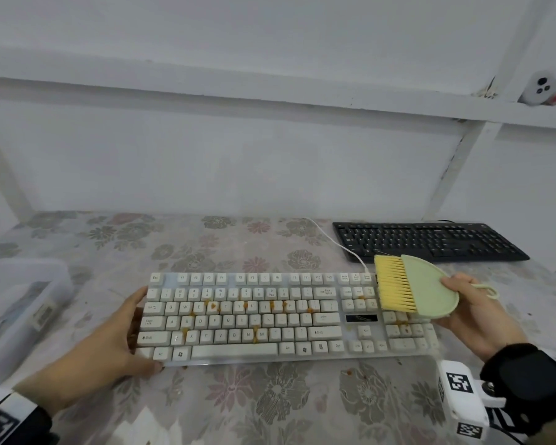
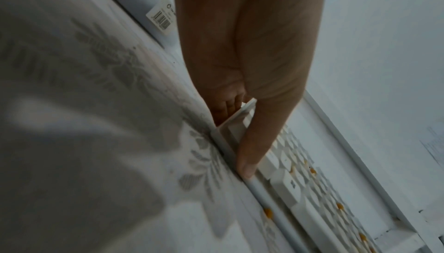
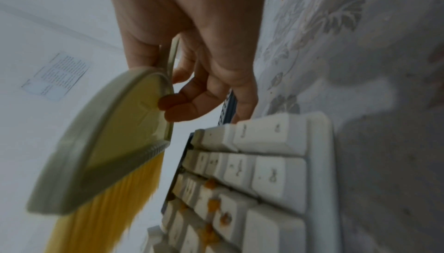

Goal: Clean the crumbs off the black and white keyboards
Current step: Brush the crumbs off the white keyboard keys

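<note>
A white keyboard (image 1: 270,316) lies across the middle of the table, with several orange crumbs (image 1: 213,306) between its keys. My left hand (image 1: 122,335) grips its left end, thumb (image 2: 252,154) along the front edge and fingers round the side. My right hand (image 1: 475,313) holds a pale green brush (image 1: 427,287) with yellow bristles (image 1: 394,284) just above the keyboard's right end, bristles pointing left. In the right wrist view the brush (image 3: 115,143) hangs beside the crumbed number keys (image 3: 240,181). A black keyboard (image 1: 427,240) lies at the back right.
A floral cloth (image 1: 270,406) covers the table. A clear plastic box (image 1: 16,303) with a barcode label stands at the left edge. A white cable (image 1: 337,244) runs from the white keyboard toward the wall. Loose crumbs (image 1: 349,371) lie on the cloth near the front.
</note>
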Tool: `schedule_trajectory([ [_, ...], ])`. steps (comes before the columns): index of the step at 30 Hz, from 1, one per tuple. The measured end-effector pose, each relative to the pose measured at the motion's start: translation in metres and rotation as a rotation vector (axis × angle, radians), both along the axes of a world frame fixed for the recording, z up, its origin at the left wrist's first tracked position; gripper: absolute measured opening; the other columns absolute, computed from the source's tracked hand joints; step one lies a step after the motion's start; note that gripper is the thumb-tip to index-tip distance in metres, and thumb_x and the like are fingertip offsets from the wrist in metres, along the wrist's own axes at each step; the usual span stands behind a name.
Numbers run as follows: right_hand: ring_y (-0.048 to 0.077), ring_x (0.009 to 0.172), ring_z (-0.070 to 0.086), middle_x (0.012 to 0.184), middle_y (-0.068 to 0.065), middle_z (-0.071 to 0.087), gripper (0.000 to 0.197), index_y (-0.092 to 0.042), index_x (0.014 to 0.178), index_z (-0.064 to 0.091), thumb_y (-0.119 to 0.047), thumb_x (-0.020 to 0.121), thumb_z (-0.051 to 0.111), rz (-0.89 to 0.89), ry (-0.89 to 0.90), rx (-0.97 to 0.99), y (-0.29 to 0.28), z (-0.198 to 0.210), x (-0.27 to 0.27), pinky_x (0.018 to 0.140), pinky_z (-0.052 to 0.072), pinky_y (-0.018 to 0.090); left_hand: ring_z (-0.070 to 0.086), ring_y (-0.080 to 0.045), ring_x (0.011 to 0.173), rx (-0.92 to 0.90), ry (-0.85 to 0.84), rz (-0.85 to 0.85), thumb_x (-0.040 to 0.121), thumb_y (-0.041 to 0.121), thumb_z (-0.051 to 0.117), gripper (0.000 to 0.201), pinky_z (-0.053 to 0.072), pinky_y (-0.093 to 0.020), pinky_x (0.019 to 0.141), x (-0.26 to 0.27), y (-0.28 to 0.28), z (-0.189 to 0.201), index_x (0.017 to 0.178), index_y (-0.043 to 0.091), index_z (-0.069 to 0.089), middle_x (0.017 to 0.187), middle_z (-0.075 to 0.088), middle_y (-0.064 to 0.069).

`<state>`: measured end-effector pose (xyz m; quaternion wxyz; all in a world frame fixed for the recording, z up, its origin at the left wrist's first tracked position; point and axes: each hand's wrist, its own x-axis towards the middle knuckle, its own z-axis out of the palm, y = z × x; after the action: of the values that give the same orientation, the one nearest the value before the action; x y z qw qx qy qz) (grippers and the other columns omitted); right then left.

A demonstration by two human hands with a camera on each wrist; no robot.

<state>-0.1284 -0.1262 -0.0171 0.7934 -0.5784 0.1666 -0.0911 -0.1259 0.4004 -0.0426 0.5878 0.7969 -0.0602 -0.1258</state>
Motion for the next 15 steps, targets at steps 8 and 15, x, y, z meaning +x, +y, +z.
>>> schedule_trajectory([
  [8, 0.018, 0.092, 0.06, 0.118, 0.006, 0.063, 0.029, -0.024, 0.12, 0.062, -0.018, 0.091, 0.058, -0.232, -0.178, -0.244, -0.026, 0.043, -0.009, 0.059, 0.057, 0.022, 0.067, -0.012, 0.103, 0.036, -0.025, 0.002, 0.037, 0.016, 0.088, 0.112, 0.055, -0.035, 0.086, 0.003, 0.002, -0.005, 0.122, 0.061, 0.032, 0.111, 0.066, 0.016],
  [15, 0.012, 0.096, 0.066, 0.113, -0.003, 0.069, 0.06, -0.031, 0.125, 0.061, -0.045, 0.067, 0.068, -0.169, -0.223, -0.567, -0.028, 0.054, -0.024, 0.069, 0.06, 0.03, 0.07, -0.011, 0.093, -0.036, -0.057, 0.03, 0.028, 0.011, 0.086, 0.114, 0.057, -0.019, 0.068, 0.001, -0.003, -0.002, 0.119, 0.055, 0.034, 0.111, 0.061, -0.004],
])
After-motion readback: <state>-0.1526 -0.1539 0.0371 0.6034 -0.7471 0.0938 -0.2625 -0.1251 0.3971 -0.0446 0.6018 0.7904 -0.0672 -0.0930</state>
